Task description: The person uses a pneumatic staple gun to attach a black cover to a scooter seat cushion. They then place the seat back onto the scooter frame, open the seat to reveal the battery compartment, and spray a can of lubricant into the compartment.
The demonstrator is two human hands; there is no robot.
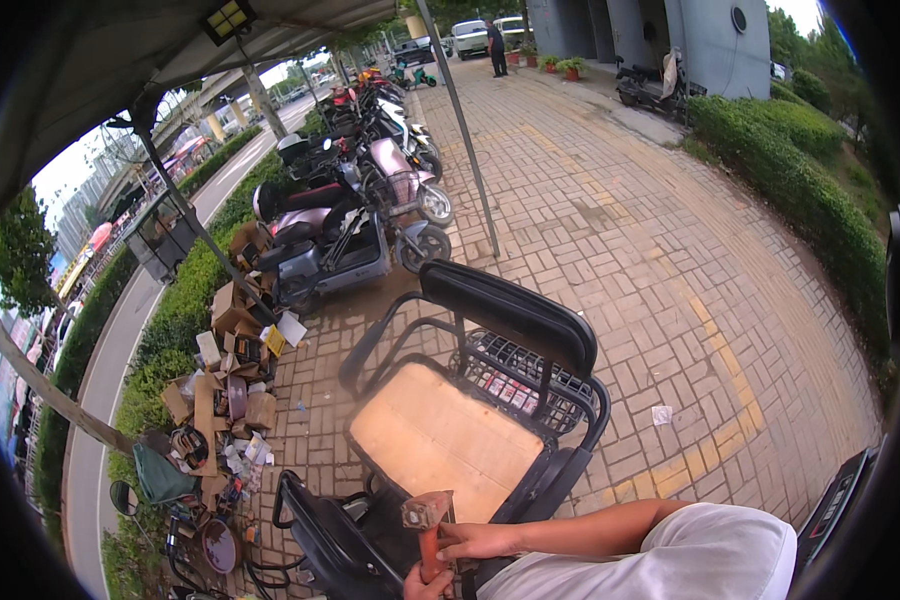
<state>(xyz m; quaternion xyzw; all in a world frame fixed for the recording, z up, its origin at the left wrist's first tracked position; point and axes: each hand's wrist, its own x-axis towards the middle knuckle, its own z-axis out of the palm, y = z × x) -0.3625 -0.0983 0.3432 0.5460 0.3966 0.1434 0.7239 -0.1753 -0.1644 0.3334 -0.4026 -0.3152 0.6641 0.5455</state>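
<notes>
A hammer with a worn metal head and a red-orange handle [429, 551] stands head up near the bottom centre. My left hand [426, 583] grips the lower handle at the bottom edge. Close above it, my right hand [476, 538] reaches in from the right, its fingers at the handle; whether they also hold another thing beside it I cannot tell. Just beyond the hammer lies a tan board-like seat base [442, 442], in the black frame of a three-wheeler's rear seat. A black padded backrest [506, 311] rises behind it, with a wire basket [514, 375] attached.
Another black seat [337, 536] is at the lower left. Cardboard boxes and scraps [229, 382] are heaped beside the hedge [157, 345]. Parked electric scooters [330, 251] line the brick pavement [562, 225]. A metal pole [461, 127] stands ahead, and a person [496, 51] stands far off.
</notes>
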